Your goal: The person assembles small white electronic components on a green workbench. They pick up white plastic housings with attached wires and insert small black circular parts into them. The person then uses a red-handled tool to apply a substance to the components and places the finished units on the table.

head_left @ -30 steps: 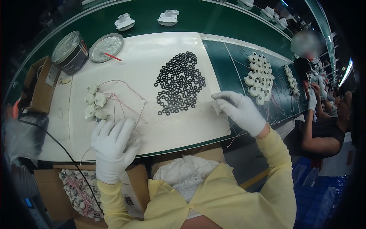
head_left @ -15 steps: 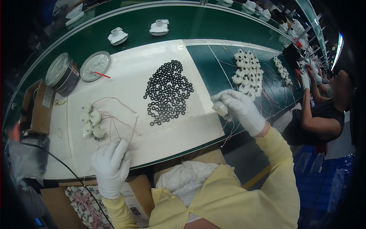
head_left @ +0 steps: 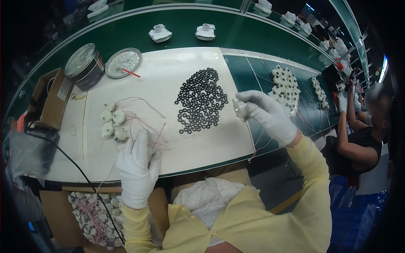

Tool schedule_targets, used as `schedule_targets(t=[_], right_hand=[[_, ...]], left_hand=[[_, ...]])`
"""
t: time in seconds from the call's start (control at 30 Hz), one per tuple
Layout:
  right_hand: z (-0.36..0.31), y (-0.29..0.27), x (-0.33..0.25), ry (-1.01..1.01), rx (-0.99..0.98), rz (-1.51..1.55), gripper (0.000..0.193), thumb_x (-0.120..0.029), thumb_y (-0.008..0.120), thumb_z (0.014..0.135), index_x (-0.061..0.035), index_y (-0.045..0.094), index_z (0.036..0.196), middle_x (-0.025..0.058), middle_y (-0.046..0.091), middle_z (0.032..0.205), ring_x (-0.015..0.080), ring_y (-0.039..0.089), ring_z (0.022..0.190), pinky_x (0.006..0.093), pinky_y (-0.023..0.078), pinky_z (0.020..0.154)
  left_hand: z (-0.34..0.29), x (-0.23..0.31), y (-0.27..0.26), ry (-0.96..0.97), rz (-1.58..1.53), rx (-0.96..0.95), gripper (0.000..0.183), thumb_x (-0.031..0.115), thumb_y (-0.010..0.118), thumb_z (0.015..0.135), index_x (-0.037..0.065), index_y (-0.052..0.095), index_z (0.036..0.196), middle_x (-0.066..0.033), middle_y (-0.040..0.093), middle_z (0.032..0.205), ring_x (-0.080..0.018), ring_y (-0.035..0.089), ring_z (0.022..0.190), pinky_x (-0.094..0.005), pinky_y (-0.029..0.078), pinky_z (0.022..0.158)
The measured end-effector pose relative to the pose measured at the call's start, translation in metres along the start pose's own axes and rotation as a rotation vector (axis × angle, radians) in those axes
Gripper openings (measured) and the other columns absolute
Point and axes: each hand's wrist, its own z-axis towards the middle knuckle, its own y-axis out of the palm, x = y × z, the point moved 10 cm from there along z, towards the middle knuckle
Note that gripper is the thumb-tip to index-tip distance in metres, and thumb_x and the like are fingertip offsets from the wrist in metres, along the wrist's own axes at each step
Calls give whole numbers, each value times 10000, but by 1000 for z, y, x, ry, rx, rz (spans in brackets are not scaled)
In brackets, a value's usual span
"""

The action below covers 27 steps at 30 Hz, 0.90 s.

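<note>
Moved since the earlier frame: one off-white round part (head_left: 241, 109), shifted left toward the black rings (head_left: 203, 90) and turned in the fingers. Right hand (head_left: 270, 118), white-gloved: pinching that part by its edge at the right margin of the white sheet (head_left: 206, 147), a hold that leaves one face uncovered and lets its lead wire (head_left: 252, 139) hang free toward the table edge. Left hand (head_left: 137, 170), white-gloved: fingers loosely bent over pink wires (head_left: 140, 98); whether a wire is gripped cannot be told. Black rings: many, spread mostly flat between the two hands, apparently for easy picking. Cluster of like parts (head_left: 119, 117): just beyond the left fingertips, wires trailing toward the hand. Grouped parts (head_left: 284, 90), dark-topped: on the green surface (head_left: 236, 63) at right, packed close, seemingly to keep them standing together. Also present: tub (head_left: 86, 69) and lid (head_left: 108, 68) with a red stick (head_left: 131, 72); small cardboard box (head_left: 50, 116); two white housings (head_left: 160, 34) beyond the sheet; a co-worker (head_left: 354, 139) at far right. In the way: loose wires tangled ahead of the left hand; black cable (head_left: 69, 154) slung across the carton (head_left: 52, 206) of parts below the table edge.
</note>
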Motion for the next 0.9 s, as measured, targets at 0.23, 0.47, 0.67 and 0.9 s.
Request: schedule_targets(t=[0.23, 0.47, 0.67, 0.9], right_hand=[[13, 2, -8, -68, -23, -315, 295, -87, 584, 1018, -17, 583, 1305, 74, 675, 1082, 182, 653, 998, 308, 513, 907], [31, 15, -20, -622, -9, -1391, 164, -219, 669, 936, -137, 665, 1078, 45, 714, 840, 266, 694, 784, 374, 526, 702], [49, 6, 3, -452, -81, -1300, 219, -193, 683, 927, -90, 677, 1120, 46, 742, 821, 263, 715, 749, 370, 555, 672], [53, -1, 10, -299, 9, -1248, 187, -207, 641, 958, -70, 696, 1073, 59, 762, 859, 255, 734, 794, 357, 573, 714]], left_hand=[[-7, -2, 3, -42, 14, -57, 750, 34, 772, 759, 3, 497, 1456, -60, 656, 914, -318, 574, 813, -439, 469, 764], [-9, -6, 7, -61, 1, -89, 756, 50, 760, 744, 40, 510, 1458, -56, 619, 881, -303, 559, 833, -442, 452, 768], [-9, -5, 3, -61, -3, -73, 728, 48, 763, 743, 42, 529, 1432, -78, 622, 923, -307, 564, 852, -444, 453, 779], [-9, -6, 5, -66, -1, -68, 683, 53, 767, 772, 50, 544, 1418, -82, 619, 928, -305, 570, 861, -445, 452, 773]])
